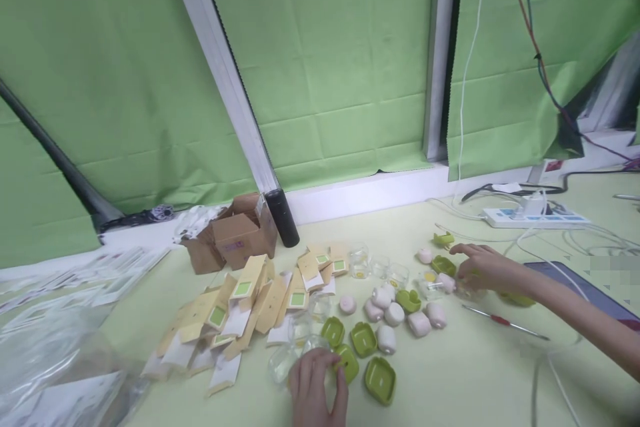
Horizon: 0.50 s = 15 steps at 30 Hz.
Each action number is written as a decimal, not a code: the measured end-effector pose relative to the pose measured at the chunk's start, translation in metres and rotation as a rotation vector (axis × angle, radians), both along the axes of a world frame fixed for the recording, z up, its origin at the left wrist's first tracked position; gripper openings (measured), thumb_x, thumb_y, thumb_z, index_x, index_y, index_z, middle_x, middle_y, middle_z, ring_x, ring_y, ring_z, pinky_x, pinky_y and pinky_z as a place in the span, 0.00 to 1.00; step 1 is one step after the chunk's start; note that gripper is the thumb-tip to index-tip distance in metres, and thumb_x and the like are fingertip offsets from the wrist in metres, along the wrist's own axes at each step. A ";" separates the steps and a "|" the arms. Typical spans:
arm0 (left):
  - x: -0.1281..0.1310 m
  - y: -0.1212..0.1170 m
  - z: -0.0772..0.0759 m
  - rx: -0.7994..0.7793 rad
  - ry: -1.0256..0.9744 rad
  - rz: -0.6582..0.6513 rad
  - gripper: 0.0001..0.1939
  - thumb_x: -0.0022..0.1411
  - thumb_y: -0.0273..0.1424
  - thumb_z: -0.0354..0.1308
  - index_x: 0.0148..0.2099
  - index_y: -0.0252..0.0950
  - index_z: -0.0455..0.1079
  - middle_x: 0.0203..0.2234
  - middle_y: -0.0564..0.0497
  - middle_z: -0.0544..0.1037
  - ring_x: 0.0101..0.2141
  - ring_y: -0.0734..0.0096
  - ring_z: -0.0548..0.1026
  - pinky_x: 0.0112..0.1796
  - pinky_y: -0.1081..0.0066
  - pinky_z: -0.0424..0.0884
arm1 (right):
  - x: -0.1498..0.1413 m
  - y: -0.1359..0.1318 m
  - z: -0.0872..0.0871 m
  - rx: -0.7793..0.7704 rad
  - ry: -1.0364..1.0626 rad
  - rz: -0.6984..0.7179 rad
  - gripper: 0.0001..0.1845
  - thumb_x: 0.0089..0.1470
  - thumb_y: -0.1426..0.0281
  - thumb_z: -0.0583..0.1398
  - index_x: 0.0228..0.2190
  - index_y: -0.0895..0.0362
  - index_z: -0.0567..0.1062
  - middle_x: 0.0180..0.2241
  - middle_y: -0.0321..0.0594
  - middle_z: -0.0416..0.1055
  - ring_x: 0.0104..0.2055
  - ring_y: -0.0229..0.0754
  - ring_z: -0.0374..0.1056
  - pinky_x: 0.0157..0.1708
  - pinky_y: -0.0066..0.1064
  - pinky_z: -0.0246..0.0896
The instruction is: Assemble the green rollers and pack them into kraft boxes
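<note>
My left hand (319,388) is at the front edge of the table, thumb and fingers closing on the edge of a small green square dish (347,364). Right beside it lie more green dishes (381,380) and clear plastic cups (283,364). My right hand (484,268) reaches in from the right, its index finger stretched out, over a green dish (443,266) and a pale pink cylinder (446,283). What lies under its palm is partly hidden. White and pale pink cylinders (419,324) are scattered between the hands.
Folded cream cartons (250,287) are heaped to the left. Behind them stand an open cardboard box (243,234) and a black bottle (283,217). A red-handled tool (501,320), a dark tablet-like slab (585,290) and a power strip (537,216) with loose cables lie right.
</note>
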<state>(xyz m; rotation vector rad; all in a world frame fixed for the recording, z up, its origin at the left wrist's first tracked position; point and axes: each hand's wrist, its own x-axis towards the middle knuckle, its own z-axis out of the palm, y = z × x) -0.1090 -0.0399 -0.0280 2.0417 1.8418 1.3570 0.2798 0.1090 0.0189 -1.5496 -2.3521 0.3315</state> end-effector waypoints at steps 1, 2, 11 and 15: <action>-0.001 0.003 0.001 -0.016 0.087 0.034 0.09 0.58 0.31 0.51 0.37 0.41 0.73 0.36 0.46 0.76 0.41 0.56 0.70 0.45 0.59 0.62 | -0.001 -0.002 -0.003 -0.003 0.006 0.004 0.06 0.40 0.69 0.61 0.21 0.49 0.80 0.49 0.44 0.70 0.51 0.61 0.63 0.48 0.51 0.56; -0.001 0.007 0.003 -0.044 0.168 0.067 0.10 0.58 0.29 0.51 0.39 0.41 0.73 0.39 0.45 0.76 0.43 0.55 0.69 0.46 0.57 0.61 | -0.002 -0.003 -0.005 -0.004 0.012 0.009 0.07 0.41 0.69 0.60 0.22 0.49 0.80 0.48 0.44 0.70 0.51 0.60 0.64 0.48 0.50 0.57; 0.009 0.059 0.051 -0.407 0.589 0.042 0.10 0.54 0.27 0.54 0.38 0.36 0.75 0.41 0.40 0.73 0.47 0.47 0.65 0.48 0.50 0.56 | 0.001 -0.014 0.005 0.021 0.137 -0.029 0.10 0.47 0.62 0.59 0.23 0.52 0.79 0.44 0.47 0.71 0.41 0.55 0.69 0.42 0.45 0.62; 0.015 0.068 0.052 -0.401 0.576 -0.061 0.12 0.48 0.20 0.55 0.34 0.39 0.75 0.44 0.43 0.72 0.50 0.47 0.63 0.48 0.50 0.56 | -0.001 -0.026 0.012 0.057 0.256 -0.089 0.19 0.56 0.55 0.51 0.33 0.53 0.75 0.41 0.45 0.73 0.40 0.48 0.70 0.41 0.38 0.64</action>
